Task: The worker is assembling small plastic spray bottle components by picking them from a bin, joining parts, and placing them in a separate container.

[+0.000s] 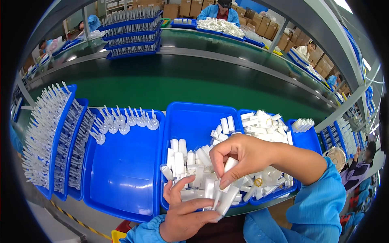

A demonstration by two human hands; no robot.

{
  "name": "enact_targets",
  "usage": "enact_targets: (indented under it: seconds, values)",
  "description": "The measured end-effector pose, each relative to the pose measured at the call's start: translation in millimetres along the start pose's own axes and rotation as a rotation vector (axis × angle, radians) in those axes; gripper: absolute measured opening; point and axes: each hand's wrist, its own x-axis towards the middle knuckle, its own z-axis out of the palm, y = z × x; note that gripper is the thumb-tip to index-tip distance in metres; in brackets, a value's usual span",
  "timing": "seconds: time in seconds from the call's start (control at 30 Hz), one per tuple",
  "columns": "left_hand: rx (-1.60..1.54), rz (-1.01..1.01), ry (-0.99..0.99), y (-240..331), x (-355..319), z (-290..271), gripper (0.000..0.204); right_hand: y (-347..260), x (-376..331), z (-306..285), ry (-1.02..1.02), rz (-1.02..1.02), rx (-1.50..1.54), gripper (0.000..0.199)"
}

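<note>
My left hand [188, 214] is low over the front of the middle blue tray [194, 106]. Its fingers curl round white cylindrical pieces with clear plastic [224, 202]; how many it holds is hard to tell. Just above, my right hand [247, 158] pinches a white cylinder [231, 164] between thumb and fingers, close against the pieces in the left. Beneath both hands lies a loose heap of similar white cylinders [178, 162], some with clear sleeves. The hands hide part of this heap.
Left stands a blue tray [121, 178] with clear stemmed parts [121, 121] along its far edge. Tilted stacked trays [60, 141] of such parts are beyond. Another heaped tray [263, 125] is right. A green conveyor [182, 85] runs behind; a co-worker [221, 14] sits across.
</note>
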Motion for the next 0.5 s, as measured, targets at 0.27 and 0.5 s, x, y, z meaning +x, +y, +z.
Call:
enact_targets:
  seconds: [0.27, 0.5]
  values:
    - [-0.067, -0.092, -0.098, 0.7, -3.9, 2.0, 0.013, -0.7, -5.9, 3.0, 0.005, 0.031, -0.076, 0.017]
    - [-0.102, -0.106, -0.08, -1.7, -2.0, 4.2, 0.011, 14.7, -8.8, 7.0, 0.144, 0.044, 0.075, 0.014]
